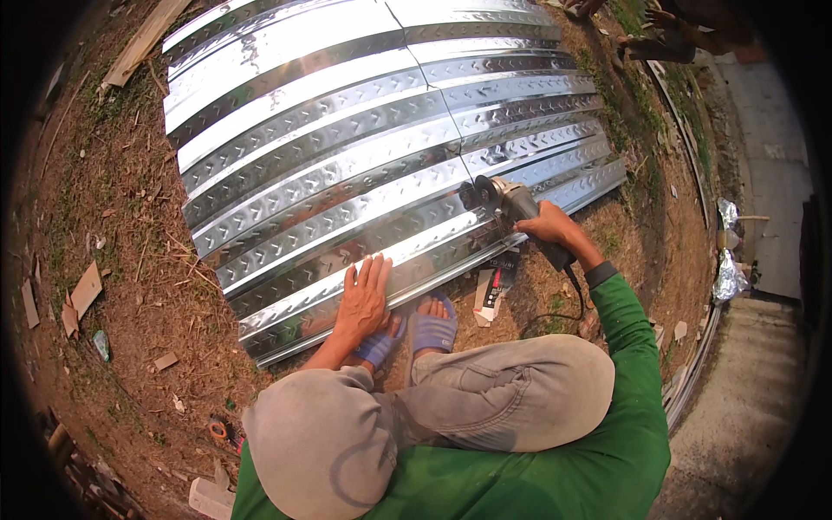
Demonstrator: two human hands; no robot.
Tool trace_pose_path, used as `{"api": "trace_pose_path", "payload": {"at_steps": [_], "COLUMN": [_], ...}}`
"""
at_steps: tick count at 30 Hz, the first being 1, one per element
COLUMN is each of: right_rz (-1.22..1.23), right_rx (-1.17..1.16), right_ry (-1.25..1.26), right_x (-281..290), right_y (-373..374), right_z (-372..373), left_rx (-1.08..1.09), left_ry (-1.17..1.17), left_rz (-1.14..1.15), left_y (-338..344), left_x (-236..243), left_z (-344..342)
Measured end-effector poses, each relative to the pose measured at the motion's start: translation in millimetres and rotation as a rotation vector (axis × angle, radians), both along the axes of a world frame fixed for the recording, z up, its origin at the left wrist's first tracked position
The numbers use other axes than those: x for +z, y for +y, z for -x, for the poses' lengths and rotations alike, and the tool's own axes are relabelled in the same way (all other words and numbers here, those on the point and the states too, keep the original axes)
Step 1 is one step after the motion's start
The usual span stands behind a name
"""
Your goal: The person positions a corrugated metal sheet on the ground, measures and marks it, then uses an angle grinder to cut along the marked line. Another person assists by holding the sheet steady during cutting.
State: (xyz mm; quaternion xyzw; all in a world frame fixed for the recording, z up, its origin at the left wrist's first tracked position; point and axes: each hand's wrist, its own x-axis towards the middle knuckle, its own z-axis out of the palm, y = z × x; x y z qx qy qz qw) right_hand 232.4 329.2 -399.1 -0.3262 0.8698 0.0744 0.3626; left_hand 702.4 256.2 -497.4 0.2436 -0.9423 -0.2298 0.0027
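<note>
A wide sheet of corrugated, chevron-embossed shiny metal (347, 130) lay on bare earth scattered with dry grass, stretching away from the person who crouched at its near edge. Their knees, in grey-brown trousers, filled the foreground, with green sleeves behind.

The left hand (362, 302) lay flat on the nearest ridge of the sheet, palm down, fingers (374, 270) stretched out and slightly spread, gripping nothing, only pressing on the metal. Just below its wrist, two feet in blue sandals (431, 322) stood at the sheet's edge.

The right hand (549, 227) was wrapped closed around the body of an angle grinder (511, 201), fingers curled fully about it. The grinder's dark disc (474, 194) sat just beyond those fingertips, toward the sheet's middle, touching the metal near a seam. A black cord (575, 295) ran back from under the wrist.

Between the two hands, beside the sandals, lay a small printed card package (490, 289) (its contents could not be made out). Far left of the spread fingers, cardboard scraps (84, 293) lay in the dirt.
</note>
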Motion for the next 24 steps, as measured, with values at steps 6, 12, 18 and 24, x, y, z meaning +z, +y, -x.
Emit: {"api": "trace_pose_path", "payload": {"at_steps": [6, 12, 18, 24], "right_rz": [0.022, 0.009, 0.065, 0.086], "right_rx": [-0.014, -0.043, -0.028, -0.007], "right_ry": [-0.011, 0.006, 0.032, 0.053], "right_x": [7, 1, -3, -10], "right_y": [0, -1, -1, -2], "right_z": [-7, -5, -4, -1], "left_rx": [0.012, 0.01, 0.015, 0.021], "left_ry": [-0.016, -0.017, -0.021, -0.023], "left_rz": [0.018, 0.034, 0.051, 0.056], "left_y": [1, 2, 3, 3], "left_x": [-3, -8, -15, -19], "left_z": [0, 0, 0, 0]}}
